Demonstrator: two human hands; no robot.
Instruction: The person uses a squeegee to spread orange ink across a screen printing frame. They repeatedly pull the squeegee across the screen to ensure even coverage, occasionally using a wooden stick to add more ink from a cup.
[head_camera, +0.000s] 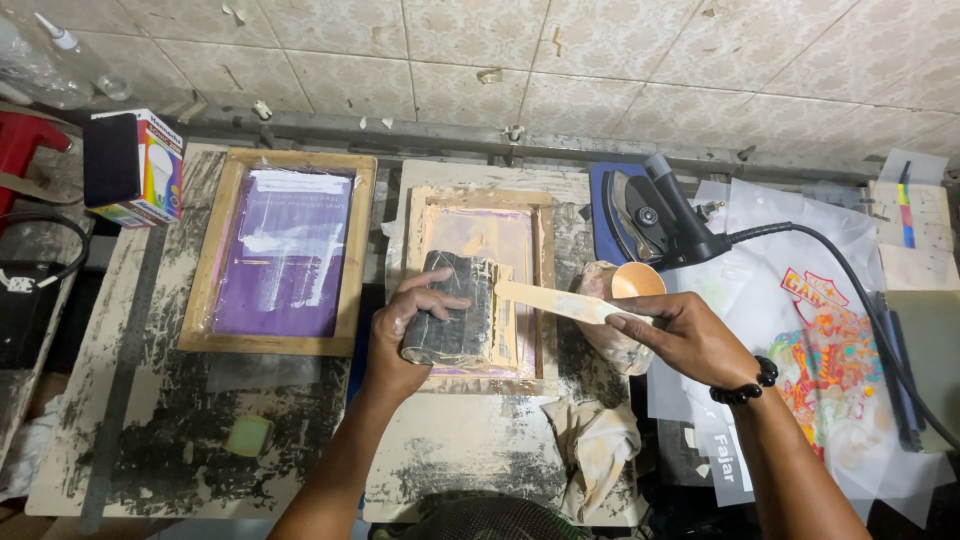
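Head view, looking down: my left hand (405, 335) is clamped around a dark, ink-crusted squeegee (455, 310), holding it over the small wooden screen frame (480, 285) in the middle of the worktop (150, 440). My right hand (680, 335) is closed on a pale flat spatula (560, 300), its blade tip resting at the squeegee's edge. To do this well, I judge I should keep the squeegee tilted and steady over the frame, drag the spatula flat along its edge, and let whatever comes off fall inside the frame. Just beside the spatula sits a small cup of orange ink (637, 280). A second frame with purple mesh (285, 250) lies apart to the left. My palm hides the squeegee's handle, the mesh beneath it is covered, and I cannot tell how much ink is on the spatula.
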